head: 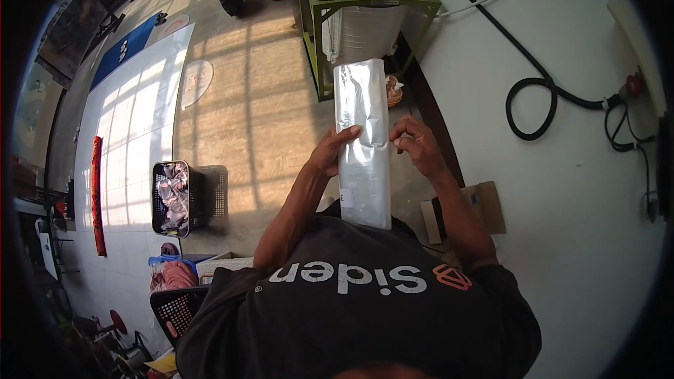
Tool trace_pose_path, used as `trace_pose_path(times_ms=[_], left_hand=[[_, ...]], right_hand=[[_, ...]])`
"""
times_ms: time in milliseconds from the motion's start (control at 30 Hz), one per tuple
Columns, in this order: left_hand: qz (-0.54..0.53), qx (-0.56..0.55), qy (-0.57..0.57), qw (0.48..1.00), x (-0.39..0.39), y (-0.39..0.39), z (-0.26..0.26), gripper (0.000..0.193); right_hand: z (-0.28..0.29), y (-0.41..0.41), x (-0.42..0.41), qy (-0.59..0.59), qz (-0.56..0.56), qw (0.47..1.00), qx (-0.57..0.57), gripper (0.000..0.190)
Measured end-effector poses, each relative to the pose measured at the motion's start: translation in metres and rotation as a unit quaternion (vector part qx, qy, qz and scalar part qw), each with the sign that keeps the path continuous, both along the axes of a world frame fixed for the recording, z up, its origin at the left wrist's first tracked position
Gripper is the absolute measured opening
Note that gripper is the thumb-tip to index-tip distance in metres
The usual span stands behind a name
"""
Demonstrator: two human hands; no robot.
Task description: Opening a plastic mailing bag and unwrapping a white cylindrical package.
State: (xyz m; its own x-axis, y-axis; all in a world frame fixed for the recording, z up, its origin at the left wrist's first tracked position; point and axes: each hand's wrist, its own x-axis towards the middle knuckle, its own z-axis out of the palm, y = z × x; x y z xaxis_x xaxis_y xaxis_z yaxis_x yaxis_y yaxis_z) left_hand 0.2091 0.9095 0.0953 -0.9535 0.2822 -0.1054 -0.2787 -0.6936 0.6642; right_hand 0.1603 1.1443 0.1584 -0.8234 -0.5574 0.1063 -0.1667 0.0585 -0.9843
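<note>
A long, flat bundle of folded clear plastic film stands out from my body, its lower end against my dark T-shirt. Light glints off its creased face, and a small white label sits near the lower left edge. My left hand grips its left side, with the thumb lying across the front and the other fingers hidden behind. At the opposite edge is my right hand, fingers curled and thumb close to the index finger. Its fingertips meet or nearly meet the film; whether they pinch it is unclear.
Ahead stands a green metal frame around a white tub with a black rim. A black hose runs along the white wall at right. On the left are a black basket of cloth and a red roll. Cardboard lies by my right arm.
</note>
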Motion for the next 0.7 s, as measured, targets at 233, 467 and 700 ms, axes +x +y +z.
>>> trace_pose_path(times_ms=[233,467,700], left_hand=[[0.006,-0.015,-0.018,1.0,-0.005,0.008,0.018,0.05],[0.047,-0.089,-0.035,0.994,0.003,0.01,0.034,0.034],[0.118,-0.199,-0.009,0.973,0.009,0.013,0.046,0.041]], right_hand=[[0.016,0.006,-0.011,-0.125,0.117,0.985,-0.038,0.016],[0.017,-0.003,0.012,-0.023,0.022,0.995,0.099,0.027],[0.031,-0.017,0.026,0.094,-0.037,0.981,0.163,0.027]])
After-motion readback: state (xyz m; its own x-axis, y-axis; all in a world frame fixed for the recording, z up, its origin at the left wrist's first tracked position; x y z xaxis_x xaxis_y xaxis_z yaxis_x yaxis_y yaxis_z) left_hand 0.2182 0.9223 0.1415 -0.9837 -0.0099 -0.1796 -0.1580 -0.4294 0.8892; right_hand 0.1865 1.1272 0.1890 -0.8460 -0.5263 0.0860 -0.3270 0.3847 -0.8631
